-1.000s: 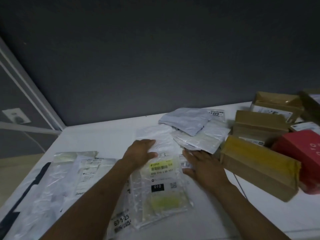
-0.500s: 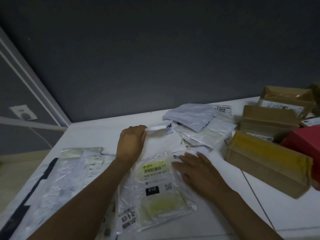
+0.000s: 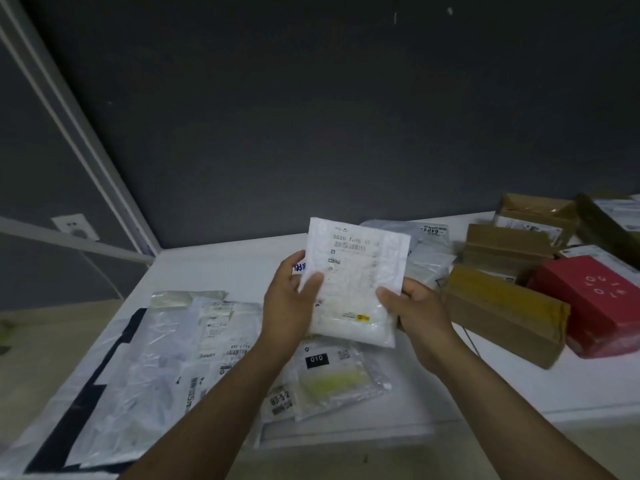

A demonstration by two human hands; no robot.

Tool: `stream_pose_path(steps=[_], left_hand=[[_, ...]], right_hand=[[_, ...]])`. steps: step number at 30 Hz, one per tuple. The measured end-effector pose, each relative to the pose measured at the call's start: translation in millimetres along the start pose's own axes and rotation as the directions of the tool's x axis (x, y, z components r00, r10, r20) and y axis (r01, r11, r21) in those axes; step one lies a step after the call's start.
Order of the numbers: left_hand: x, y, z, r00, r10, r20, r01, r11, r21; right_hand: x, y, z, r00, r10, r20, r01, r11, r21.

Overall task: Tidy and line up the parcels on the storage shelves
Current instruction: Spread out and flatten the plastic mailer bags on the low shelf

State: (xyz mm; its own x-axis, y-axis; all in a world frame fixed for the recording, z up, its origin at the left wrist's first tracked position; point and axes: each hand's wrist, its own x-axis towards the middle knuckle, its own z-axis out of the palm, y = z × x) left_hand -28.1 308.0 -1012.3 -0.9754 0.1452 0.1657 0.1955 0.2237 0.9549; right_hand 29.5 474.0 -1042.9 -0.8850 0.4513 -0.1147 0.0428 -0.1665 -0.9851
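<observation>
left hand (image 3: 290,306) + right hand (image 3: 417,308) grip white parcel (image 3: 358,271) side edges | held above shelf (image 3: 214,268)

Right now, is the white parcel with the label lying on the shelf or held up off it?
Held up: the left hand and right hand grip the white parcel by its sides, above the clear bag marked 010.

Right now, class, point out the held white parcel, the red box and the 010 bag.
white parcel (image 3: 356,268), head view, middle of its label.
red box (image 3: 588,296), head view, its top face.
010 bag (image 3: 332,381), head view, its yellowish contents.
</observation>
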Motion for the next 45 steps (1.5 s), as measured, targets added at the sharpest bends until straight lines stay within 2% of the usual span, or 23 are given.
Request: stream_pose_path(steps=[2, 4, 5, 6, 8, 11, 13, 14, 15, 16, 18, 21, 23, 26, 31, 32, 34, 36, 38, 41, 43, 45], left_hand=[[-15, 0, -7, 0.985, -0.159, 0.062, 0.165, 0.981, -0.104], [-26, -2, -15, 0.952, -0.283, 0.117, 0.304, 0.917, -0.258], [-29, -2, -19, 0.943, -0.305, 0.129, 0.33, 0.899, -0.287], [-32, -3, -23, 0.946, -0.299, 0.123, 0.321, 0.908, -0.27], [-31, -5, -34, 0.973, -0.215, 0.082, 0.225, 0.962, -0.152], [-20, -5, -49, 0.991, -0.065, 0.115, 0.046, 0.986, 0.16], [-12, -4, -54, 0.977, 0.023, 0.21, -0.105, 0.916, 0.387], [-9, -2, -53, 0.963, 0.063, 0.261, -0.178, 0.878, 0.444], [-9, 0, -51, 0.947, 0.095, 0.307, -0.234, 0.857, 0.458], [-10, 4, -47, 0.932, 0.121, 0.342, -0.272, 0.857, 0.438], [-11, 6, -39, 0.93, 0.165, 0.328, -0.283, 0.892, 0.352], [-10, -4, -34, 0.978, 0.113, 0.173, -0.159, 0.946, 0.283], [-13, -19, -35, 0.987, -0.048, 0.152, -0.021, 0.906, 0.422], [-30, -52, -28, 0.945, -0.264, 0.191, 0.089, 0.774, 0.627], [-45, -75, -8, 0.948, -0.298, 0.115, 0.081, 0.573, 0.815], [-45, -75, -6, 0.944, -0.317, 0.095, 0.112, 0.575, 0.81], [-43, -75, -7, 0.936, -0.345, 0.068, 0.184, 0.646, 0.74], [-44, -75, -11, 0.947, -0.319, 0.047, 0.21, 0.721, 0.661], [-47, -71, -20, 0.974, -0.227, 0.0, 0.178, 0.762, 0.622], [-45, -64, -35, 0.989, -0.08, -0.122, 0.135, 0.818, 0.559], [-39, -62, -46, 0.964, 0.008, -0.264, 0.125, 0.867, 0.483], [-31, -59, -56, 0.906, 0.093, -0.412, 0.115, 0.885, 0.451]], right_hand=[[-5, -3, 3, 0.997, 0.06, -0.045, -0.054, 0.99, 0.128], [-10, -6, 8, 0.995, 0.094, -0.027, -0.086, 0.97, 0.227], [-13, -6, 10, 0.996, 0.093, -0.016, -0.087, 0.972, 0.219], [-14, -5, 11, 0.997, 0.074, -0.027, -0.069, 0.988, 0.135], [-16, -4, 11, 0.996, -0.04, -0.085, 0.025, 0.985, -0.173], [-18, -8, 7, 0.964, -0.256, -0.076, 0.186, 0.849, -0.495], [-21, -13, 3, 0.928, -0.372, 0.016, 0.281, 0.672, -0.685], [-22, -15, 1, 0.917, -0.389, 0.091, 0.314, 0.56, -0.766], [-22, -16, -1, 0.919, -0.362, 0.157, 0.333, 0.499, -0.8], [-20, -15, -2, 0.93, -0.308, 0.202, 0.342, 0.516, -0.785], [-19, -9, -4, 0.957, -0.194, 0.218, 0.291, 0.646, -0.705], [-11, 6, -15, 0.988, -0.147, 0.036, 0.137, 0.765, -0.629], [-7, 13, -26, 0.994, -0.057, -0.088, 0.002, 0.845, -0.535], [-3, 27, -40, 0.987, 0.042, -0.152, -0.121, 0.817, -0.564], [-9, 39, -40, 0.991, 0.069, -0.113, -0.13, 0.669, -0.732], [-12, 40, -39, 0.993, 0.084, -0.085, -0.119, 0.644, -0.755], [-15, 41, -38, 0.992, 0.128, -0.019, -0.097, 0.637, -0.765], [-17, 42, -37, 0.982, 0.186, 0.042, -0.094, 0.666, -0.74], [-19, 41, -34, 0.98, 0.184, 0.076, -0.077, 0.702, -0.708], [-17, 42, -31, 0.99, 0.143, 0.017, -0.101, 0.772, -0.628], [-15, 45, -29, 0.99, 0.136, -0.027, -0.127, 0.817, -0.562], [-13, 51, -22, 0.992, 0.123, -0.033, -0.117, 0.783, -0.611]])
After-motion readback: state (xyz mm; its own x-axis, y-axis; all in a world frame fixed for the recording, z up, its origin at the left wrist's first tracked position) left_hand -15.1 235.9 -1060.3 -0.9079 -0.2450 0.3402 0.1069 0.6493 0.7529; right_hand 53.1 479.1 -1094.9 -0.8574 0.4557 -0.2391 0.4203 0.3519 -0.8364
